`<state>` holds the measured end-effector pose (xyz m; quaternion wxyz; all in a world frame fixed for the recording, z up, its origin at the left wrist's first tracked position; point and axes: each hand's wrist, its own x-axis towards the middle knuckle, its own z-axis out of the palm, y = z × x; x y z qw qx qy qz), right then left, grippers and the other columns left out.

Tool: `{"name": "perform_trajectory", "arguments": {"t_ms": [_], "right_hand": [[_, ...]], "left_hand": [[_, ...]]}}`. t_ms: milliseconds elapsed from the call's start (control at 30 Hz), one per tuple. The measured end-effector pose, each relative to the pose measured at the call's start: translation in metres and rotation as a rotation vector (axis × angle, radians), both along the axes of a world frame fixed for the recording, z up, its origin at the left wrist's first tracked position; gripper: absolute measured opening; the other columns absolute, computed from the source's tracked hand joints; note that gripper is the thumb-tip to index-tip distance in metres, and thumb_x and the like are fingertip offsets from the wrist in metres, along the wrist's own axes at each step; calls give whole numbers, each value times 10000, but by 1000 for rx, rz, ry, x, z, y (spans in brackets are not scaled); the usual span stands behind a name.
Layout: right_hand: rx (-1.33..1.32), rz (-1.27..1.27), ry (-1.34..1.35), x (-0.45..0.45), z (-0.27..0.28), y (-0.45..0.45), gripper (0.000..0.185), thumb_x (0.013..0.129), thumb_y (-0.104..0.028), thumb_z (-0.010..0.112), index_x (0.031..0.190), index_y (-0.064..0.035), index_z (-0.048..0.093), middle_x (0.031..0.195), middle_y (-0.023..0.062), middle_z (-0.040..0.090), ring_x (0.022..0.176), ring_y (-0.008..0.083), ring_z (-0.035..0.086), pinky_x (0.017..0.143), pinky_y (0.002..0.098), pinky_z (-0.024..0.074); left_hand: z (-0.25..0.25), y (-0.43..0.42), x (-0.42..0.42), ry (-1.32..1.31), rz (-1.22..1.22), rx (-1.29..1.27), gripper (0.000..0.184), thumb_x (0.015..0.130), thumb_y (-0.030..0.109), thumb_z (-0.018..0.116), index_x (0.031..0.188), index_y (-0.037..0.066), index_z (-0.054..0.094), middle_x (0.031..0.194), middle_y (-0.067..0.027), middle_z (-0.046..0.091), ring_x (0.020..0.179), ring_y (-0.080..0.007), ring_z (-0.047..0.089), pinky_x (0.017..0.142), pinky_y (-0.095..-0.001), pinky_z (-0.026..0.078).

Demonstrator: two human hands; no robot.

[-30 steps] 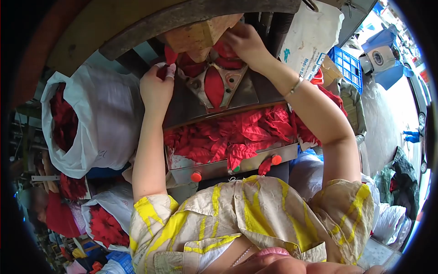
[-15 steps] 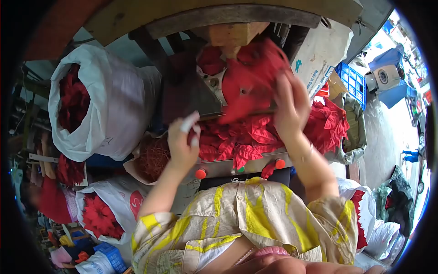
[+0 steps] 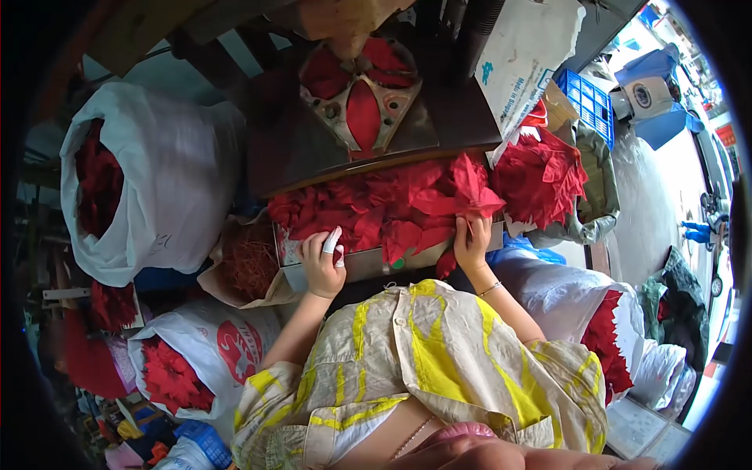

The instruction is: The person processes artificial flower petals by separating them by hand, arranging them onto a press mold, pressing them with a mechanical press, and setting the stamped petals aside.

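A cluttered workshop, shown by the heavy press [image 3: 368,117] and sacks [image 3: 157,180] of red fabric petals [image 3: 384,204].

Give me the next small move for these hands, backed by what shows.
Probably a light push with the left hand and right hand, both at the front of the metal tray. The yellowish block hangs over the metal frame, and both hands are clear of them. Whatever is under the fingertips is hidden, so I can't be sure.
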<state>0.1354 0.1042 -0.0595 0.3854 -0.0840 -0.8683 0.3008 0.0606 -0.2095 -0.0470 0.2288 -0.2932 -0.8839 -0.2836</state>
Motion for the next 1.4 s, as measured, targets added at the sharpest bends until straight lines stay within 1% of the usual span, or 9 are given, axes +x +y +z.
{"name": "perform_trajectory", "arguments": {"t_ms": [667,800,933,1000,1067,1167,1267,1367,1400], "right_hand": [[-59,-7,-28,-4,6,4,53,891,-57,622,944,-56,627,880,114,623,853,344,565,807,424,429],[-39,52,-39,-5,43,10,31,898,-48,611,924,-63,612,883,75,656,842,283,600,936,440,395],[-115,40,25,-13,50,17,28,894,-29,610,904,-54,619,859,81,644,804,280,573,862,405,421],[-158,36,12,-10,54,18,27,893,-23,611,896,-47,622,852,83,640,795,282,560,828,391,431],[-168,71,49,-9,62,16,22,890,-17,615,887,-36,625,837,92,633,796,281,545,773,369,441],[-105,60,71,-4,67,21,38,880,-47,652,915,-34,642,896,102,629,805,267,549,754,355,448],[-246,-94,75,6,94,20,140,884,-70,688,1016,-46,648,876,49,580,791,147,568,664,292,461],[-246,-69,-34,3,147,23,175,855,-68,701,1022,-60,650,849,57,567,807,200,594,694,333,492],[-43,54,-89,-7,168,22,174,835,-72,705,1002,-68,654,851,66,570,817,230,601,706,355,500]], "left_hand": [[20,10,-2,83,83,-21,350,866,130,589,1207,126,664,1060,-81,611,968,-304,569,881,-473,381],[67,49,-17,-284,-195,493,274,831,4,673,1102,50,670,840,-91,661,754,-290,628,776,-406,513],[111,123,-57,-248,-499,340,300,855,116,723,1135,30,659,1049,-148,625,902,-320,645,766,-379,527],[100,158,-75,-430,-441,177,405,863,222,736,1153,-44,643,1162,-203,635,1024,-375,642,894,-404,513],[110,181,-83,-752,-464,0,504,807,283,790,1145,-61,645,1163,-237,657,1060,-393,643,908,-417,512],[101,196,-86,-960,-471,89,549,740,314,838,1130,-32,667,1104,-234,686,1035,-389,657,902,-417,514],[117,186,-76,-743,-413,41,534,717,320,847,1112,-1,685,1062,-200,704,989,-376,669,887,-421,517],[140,178,-60,-544,-349,-33,416,731,294,824,1036,35,707,1004,-154,714,933,-337,676,822,-427,521],[141,177,-57,-424,-339,-63,376,739,286,814,1005,41,710,975,-139,717,906,-327,678,802,-428,520]]}}
